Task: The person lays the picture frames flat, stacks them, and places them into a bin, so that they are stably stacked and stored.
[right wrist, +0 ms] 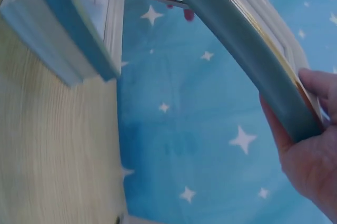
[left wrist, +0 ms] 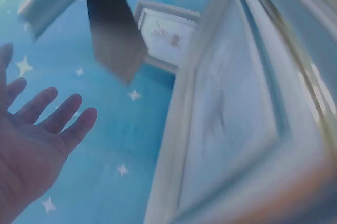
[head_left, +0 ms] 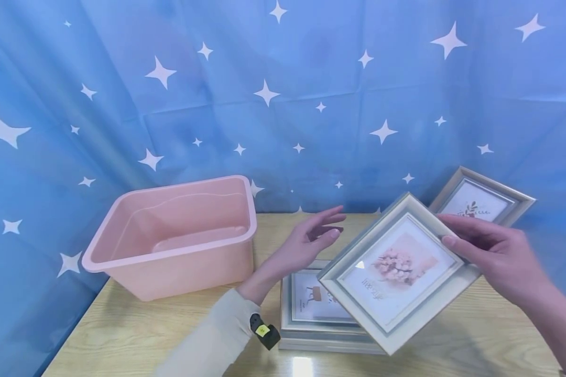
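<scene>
My right hand [head_left: 497, 251] grips the right edge of a silver picture frame [head_left: 401, 272] with a pink flower print, thumb on the front and fingers behind. It is held tilted above a stack of frames [head_left: 320, 327] on the table. The top frame of that stack carries a print with a small brown chair. To the left of the held frame, my left hand [head_left: 308, 238] hovers with loosely extended fingers and holds nothing. In the left wrist view the left palm [left wrist: 37, 155] faces the held frame's back stand [left wrist: 113, 29].
A pink plastic tub [head_left: 193, 267] stands at the left of the wooden table [head_left: 122, 335]. Another picture frame [head_left: 523, 201] with a plant print leans at the back right, partly behind my right hand. Behind everything hangs a blue curtain [head_left: 302, 120] with white stars.
</scene>
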A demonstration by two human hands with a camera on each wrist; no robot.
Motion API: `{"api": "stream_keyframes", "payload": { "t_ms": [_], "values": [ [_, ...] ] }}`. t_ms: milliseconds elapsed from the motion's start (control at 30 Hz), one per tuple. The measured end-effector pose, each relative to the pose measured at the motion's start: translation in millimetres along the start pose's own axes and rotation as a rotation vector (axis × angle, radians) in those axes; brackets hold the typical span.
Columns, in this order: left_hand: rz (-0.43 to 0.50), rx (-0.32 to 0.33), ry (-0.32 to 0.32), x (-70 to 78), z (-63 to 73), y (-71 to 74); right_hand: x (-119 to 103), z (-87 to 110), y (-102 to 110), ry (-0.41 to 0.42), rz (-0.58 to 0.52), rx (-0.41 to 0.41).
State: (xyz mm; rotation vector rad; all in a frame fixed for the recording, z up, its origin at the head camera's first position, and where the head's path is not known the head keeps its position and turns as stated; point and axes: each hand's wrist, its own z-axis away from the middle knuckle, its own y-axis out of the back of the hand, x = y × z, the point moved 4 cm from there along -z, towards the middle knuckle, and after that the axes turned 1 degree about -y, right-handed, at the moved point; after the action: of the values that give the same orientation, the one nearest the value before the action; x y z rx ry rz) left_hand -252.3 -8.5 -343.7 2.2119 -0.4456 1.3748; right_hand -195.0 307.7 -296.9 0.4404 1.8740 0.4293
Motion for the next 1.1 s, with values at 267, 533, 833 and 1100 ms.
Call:
{"api": "stream_keyframes", "payload": {
  "t_ms": [267,533,833,1100],
  "values": [
    [0.07,-0.059,-0.059,15.1,-8.9,-9.7,-13,-15.5,-35,0.061,-0.036,-0.086],
    [0.062,-0.122,-0.105,25.3,-9.3,-11.3,-16,-23.0,-52,0.103,-0.054,-0.095],
    [0.046,-0.165,-0.089,24.7,-9.5,-9.5,-16,-26.1,-53,0.112,-0.056,-0.058],
    [0.028,-0.171,-0.028,18.9,-5.5,-7.0,-15,-25.4,-52,0.131,-0.057,-0.026]
  ]
}}
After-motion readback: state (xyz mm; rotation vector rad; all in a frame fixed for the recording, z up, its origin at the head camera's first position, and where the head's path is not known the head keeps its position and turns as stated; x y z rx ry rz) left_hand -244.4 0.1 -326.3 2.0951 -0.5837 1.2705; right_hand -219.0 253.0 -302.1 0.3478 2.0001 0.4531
